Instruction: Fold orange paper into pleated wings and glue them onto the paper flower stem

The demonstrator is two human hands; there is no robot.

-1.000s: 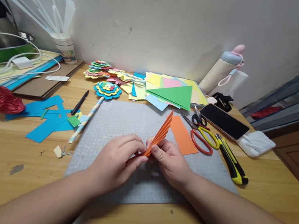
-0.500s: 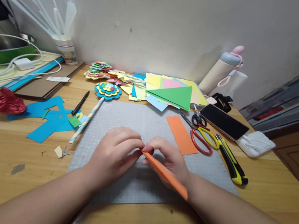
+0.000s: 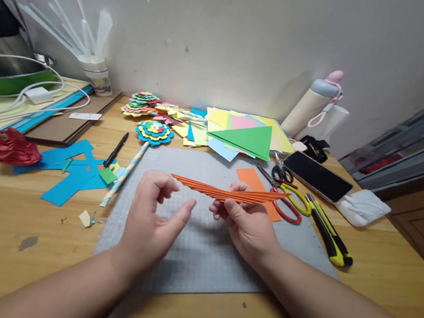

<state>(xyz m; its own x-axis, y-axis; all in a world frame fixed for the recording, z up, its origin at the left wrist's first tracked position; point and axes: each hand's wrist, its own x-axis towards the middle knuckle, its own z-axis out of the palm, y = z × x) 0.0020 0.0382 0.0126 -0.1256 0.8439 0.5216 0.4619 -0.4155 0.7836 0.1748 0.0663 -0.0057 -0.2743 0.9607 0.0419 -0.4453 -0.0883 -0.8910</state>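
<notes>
Right hand (image 3: 244, 224): closed on the pleated strip (image 3: 227, 191), held level above the mat (image 3: 199, 252).
Left hand (image 3: 150, 219): open, empty, beside the strip.
Risk: pleats could spring apart, being pinched one-handed mid-length.

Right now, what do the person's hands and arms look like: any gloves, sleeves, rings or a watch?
Both are bare. The left hand and the right hand wear no gloves and no rings that show. Both forearms are uncovered up to the picture's lower edge, with no sleeve, watch or band in sight. Fingernails are short and unpainted.
</notes>
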